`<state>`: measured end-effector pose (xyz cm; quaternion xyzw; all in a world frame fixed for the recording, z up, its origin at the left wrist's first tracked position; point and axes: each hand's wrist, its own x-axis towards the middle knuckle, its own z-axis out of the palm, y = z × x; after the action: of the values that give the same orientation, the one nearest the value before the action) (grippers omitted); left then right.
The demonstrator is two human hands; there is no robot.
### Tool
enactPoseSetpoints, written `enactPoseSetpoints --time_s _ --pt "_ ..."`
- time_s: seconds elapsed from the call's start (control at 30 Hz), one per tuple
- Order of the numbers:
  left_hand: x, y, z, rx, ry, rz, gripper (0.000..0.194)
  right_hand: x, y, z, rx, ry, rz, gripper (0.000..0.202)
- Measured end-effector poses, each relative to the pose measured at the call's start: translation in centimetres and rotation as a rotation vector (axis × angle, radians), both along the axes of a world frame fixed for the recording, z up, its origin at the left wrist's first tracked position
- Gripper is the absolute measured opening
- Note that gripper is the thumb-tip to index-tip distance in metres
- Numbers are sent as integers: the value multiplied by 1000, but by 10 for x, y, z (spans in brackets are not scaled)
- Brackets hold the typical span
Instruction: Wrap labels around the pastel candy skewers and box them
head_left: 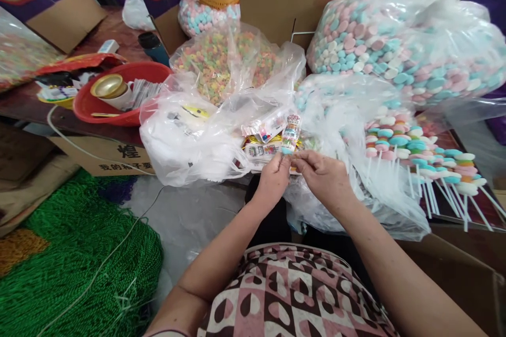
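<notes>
A marshmallow stick in a clear printed wrapper stands upright in front of me, its candy end pointing away. My left hand is closed around the base of it. Close beside, my right hand pinches at the same spot with thumb and fingertips; whatever is between them is too small to make out. Just behind the hands lie printed wrappers with gold ties among them. Unwrapped marshmallow sticks lie heaped to the right, white sticks toward me.
Clear bags of pastel marshmallows and small coloured candies stand at the back. A red basin holds a gold bowl. White plastic bags lie at left. Green cord is piled low left. Cardboard boxes stand behind.
</notes>
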<state>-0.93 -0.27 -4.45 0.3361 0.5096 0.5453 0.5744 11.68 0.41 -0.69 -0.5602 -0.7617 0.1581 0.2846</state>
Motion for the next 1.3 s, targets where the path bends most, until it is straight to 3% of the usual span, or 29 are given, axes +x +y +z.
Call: enactPoseSetpoints --time_s 0.13,0.3,0.5,0.57,0.73,0.97,1.1,1.2,1.3 --pt "0 -3 4 97 287 -82 24 1 -5 3 63 -297 -16 28" --pt "4 -6 15 126 539 -105 25 2 -11 14 -12 -560 -27 29" --pt "10 -8 13 229 579 -166 20 5 -13 19 -71 -680 -12 32" --pt "10 -6 7 202 457 -135 24 9 -14 16 -51 -598 -3 33" --pt "13 -1 -5 55 17 -73 32 21 -17 1 32 -163 -65 29" --pt "21 -8 -3 25 18 -134 36 18 -21 -12 62 53 -178 23" --pt "22 -11 5 3 -167 -184 39 19 -24 -12 -149 456 -174 18" --pt "20 -13 12 -23 -341 -323 39 22 -26 -14 -322 765 -179 18" --pt "16 -16 18 -60 -433 -451 36 28 -26 -17 -402 915 -123 26"
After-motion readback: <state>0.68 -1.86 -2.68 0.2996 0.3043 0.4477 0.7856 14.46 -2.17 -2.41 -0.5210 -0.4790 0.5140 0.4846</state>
